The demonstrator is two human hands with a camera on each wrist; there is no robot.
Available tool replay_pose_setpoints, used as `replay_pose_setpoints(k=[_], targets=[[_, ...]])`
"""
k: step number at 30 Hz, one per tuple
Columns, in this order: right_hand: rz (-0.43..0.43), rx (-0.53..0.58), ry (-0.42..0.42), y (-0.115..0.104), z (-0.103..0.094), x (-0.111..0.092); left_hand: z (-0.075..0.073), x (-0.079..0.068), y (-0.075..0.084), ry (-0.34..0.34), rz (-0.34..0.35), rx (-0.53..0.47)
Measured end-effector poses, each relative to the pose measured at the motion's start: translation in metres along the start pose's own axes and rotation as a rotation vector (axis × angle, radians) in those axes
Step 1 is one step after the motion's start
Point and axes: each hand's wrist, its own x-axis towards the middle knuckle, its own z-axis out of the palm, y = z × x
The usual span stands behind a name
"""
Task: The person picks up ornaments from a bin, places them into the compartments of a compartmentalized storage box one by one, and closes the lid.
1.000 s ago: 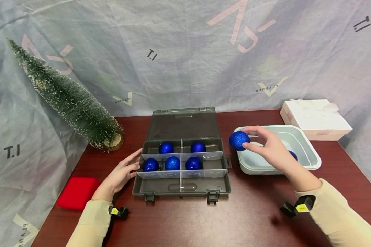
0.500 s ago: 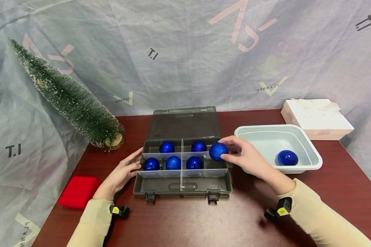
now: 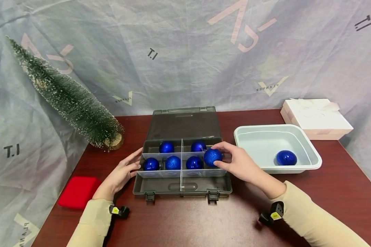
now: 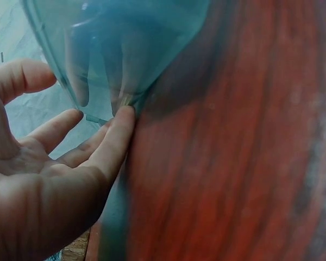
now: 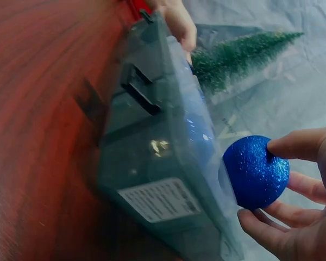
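My right hand [image 3: 242,164] pinches a glittery blue Christmas bauble [image 3: 212,157] between thumb and fingers, at the right end of the middle row of a dark see-through compartment box [image 3: 159,186]. In the right wrist view the glitter bauble [image 5: 255,171] shows right at the box's rim. Beside the box's left wall, my left hand [image 3: 121,177] has its fingers extended, fingertips against the plastic. Several blue baubles, such as a shiny one [image 3: 193,163] and a matt one [image 3: 166,147], sit in the middle and back rows. The front row holds none. The box lid [image 3: 183,123] stands raised behind.
Right of the box is a pale basin [image 3: 256,145] with a shiny blue bauble [image 3: 286,157] in it. A white gift box [image 3: 318,115] with a ribbon sits behind. At left are a small snowy Christmas tree [image 3: 71,99] and a red square object [image 3: 79,192].
My right hand has carried the glitter bauble leftward from over the basin to the box and lowered it at the middle row. The left hand has stayed at the box's side.
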Motion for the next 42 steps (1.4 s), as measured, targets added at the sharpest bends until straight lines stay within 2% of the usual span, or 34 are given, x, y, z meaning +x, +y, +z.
replay_pose_setpoints(k=[8,12,17,23,31,42], targets=[[0.006,-0.112,0.074,0.002,0.013,-0.006,0.0,0.001,0.0,0.002,0.002,0.0],[0.003,-0.108,0.099,0.004,0.017,-0.007,0.0,0.0,-0.001,0.0,0.004,0.002],[-0.035,-0.14,0.131,0.009,0.02,-0.007,-0.001,0.0,-0.002,-0.001,0.007,0.008],[-0.076,-0.23,0.18,0.015,0.027,-0.006,0.0,0.0,-0.002,0.0,0.009,0.003],[-0.086,-0.275,0.243,0.019,0.037,-0.007,0.0,0.0,-0.001,-0.004,0.011,0.002],[-0.101,-0.312,0.247,0.021,0.037,-0.009,0.0,0.0,0.0,-0.008,0.006,0.004]])
